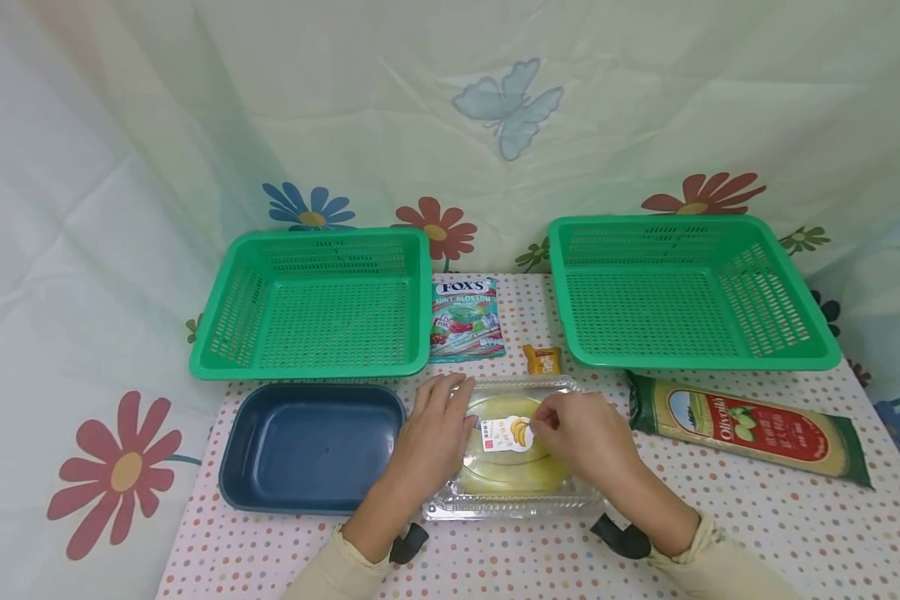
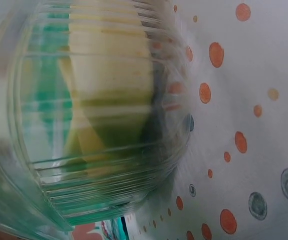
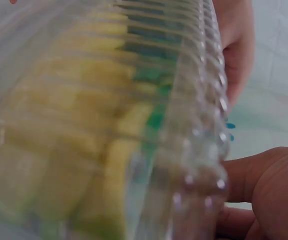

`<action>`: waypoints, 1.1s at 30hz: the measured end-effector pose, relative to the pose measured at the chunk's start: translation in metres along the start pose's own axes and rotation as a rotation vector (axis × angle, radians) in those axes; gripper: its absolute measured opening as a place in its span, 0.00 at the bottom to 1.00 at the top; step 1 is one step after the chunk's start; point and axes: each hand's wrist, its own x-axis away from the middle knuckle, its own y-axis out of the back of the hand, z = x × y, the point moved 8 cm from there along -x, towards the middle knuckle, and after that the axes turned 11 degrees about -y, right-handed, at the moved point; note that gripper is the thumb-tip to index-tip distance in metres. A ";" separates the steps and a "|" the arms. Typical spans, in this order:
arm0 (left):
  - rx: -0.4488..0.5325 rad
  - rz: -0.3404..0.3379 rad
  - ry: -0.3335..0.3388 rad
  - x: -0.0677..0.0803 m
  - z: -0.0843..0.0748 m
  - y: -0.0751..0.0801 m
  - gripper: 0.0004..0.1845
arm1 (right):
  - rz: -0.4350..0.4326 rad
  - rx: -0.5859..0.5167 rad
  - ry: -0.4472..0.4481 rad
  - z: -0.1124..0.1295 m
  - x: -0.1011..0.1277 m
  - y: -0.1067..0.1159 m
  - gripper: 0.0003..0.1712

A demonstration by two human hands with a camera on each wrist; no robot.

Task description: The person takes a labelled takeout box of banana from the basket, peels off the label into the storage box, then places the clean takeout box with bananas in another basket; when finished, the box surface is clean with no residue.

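A clear plastic clamshell box, holding pale yellow-green food, stands on the table. On its lid is a white label with a banana picture. My left hand rests along the lid's left side, fingers fairly straight. The right hand has its fingers curled, thumb and forefinger pinching at the label's right edge. In the left wrist view the ribbed side of the box fills much of the picture. The right wrist view shows yellow pieces through the plastic, and my right hand beside the rim.
Two green baskets stand at the back. Between them lie a candy bag and a small yellow packet. A dark blue tray is left of the box; a spaghetti pack lies to its right.
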 end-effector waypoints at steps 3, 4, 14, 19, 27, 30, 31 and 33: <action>-0.010 0.000 -0.005 0.000 0.000 0.000 0.26 | -0.018 0.025 -0.009 0.001 0.001 -0.002 0.11; -0.010 -0.001 -0.007 0.000 -0.001 0.000 0.26 | -0.029 0.036 -0.011 0.001 0.001 -0.003 0.13; -0.012 0.011 0.004 -0.001 0.000 0.002 0.26 | -0.129 0.196 0.041 0.011 0.005 -0.012 0.11; -0.015 0.018 0.007 -0.001 0.000 0.002 0.26 | -0.117 0.148 0.064 0.009 0.007 -0.009 0.08; -0.023 -0.002 -0.005 -0.001 -0.001 0.003 0.26 | -0.095 0.033 0.064 0.003 0.013 0.002 0.02; -0.030 -0.003 -0.005 -0.001 -0.001 0.003 0.26 | -0.137 0.046 0.060 0.007 0.017 0.002 0.01; -0.032 -0.003 -0.005 -0.001 -0.001 0.003 0.26 | -0.159 0.057 0.058 0.009 0.018 0.001 0.01; -0.031 -0.002 -0.007 -0.001 -0.002 0.003 0.26 | -0.214 0.090 0.059 0.012 0.021 0.002 0.02</action>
